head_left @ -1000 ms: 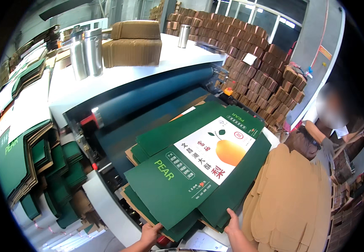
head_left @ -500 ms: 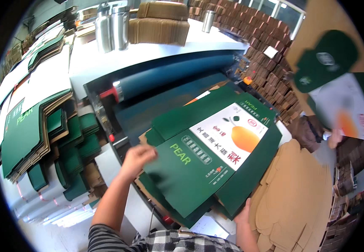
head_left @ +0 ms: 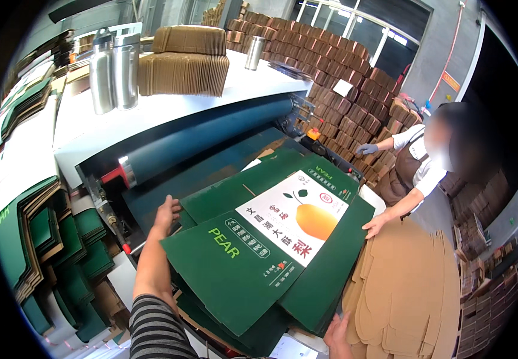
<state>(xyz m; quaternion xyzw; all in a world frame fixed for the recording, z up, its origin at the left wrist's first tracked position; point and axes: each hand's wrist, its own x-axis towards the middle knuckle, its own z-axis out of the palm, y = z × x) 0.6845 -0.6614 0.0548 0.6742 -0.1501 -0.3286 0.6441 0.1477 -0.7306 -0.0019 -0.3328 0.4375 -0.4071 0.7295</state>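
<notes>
Green printed cardboard, flat die-cut box blanks (head_left: 271,251) stacked on the machine's feed table just below the dark roller (head_left: 211,134). Left hand (head_left: 166,214) resting at the stack's far-left edge, fingers spread open and flat against the board, gripping nothing. Right hand (head_left: 338,335) showing only partly at the stack's near right corner, fingers extended along the edge; whether pinching the boards, cannot tell.

Judging by look: corrugated sheets, light one by one but weighty as a pile, stiff across the flutes yet bending along the scored folds. Glossy printed face likely sliding easily over the sheet beneath, so the pile apt to skew. Best holding at opposite edges, palms squaring the stack, not at the thin flaps.

Lying beside the stack to the right, plain brown blanks (head_left: 402,287), with a co-worker's hand (head_left: 373,225) touching them. Standing on the white top behind the roller: two steel bottles (head_left: 114,70) and a brown bundle (head_left: 182,63).
</notes>
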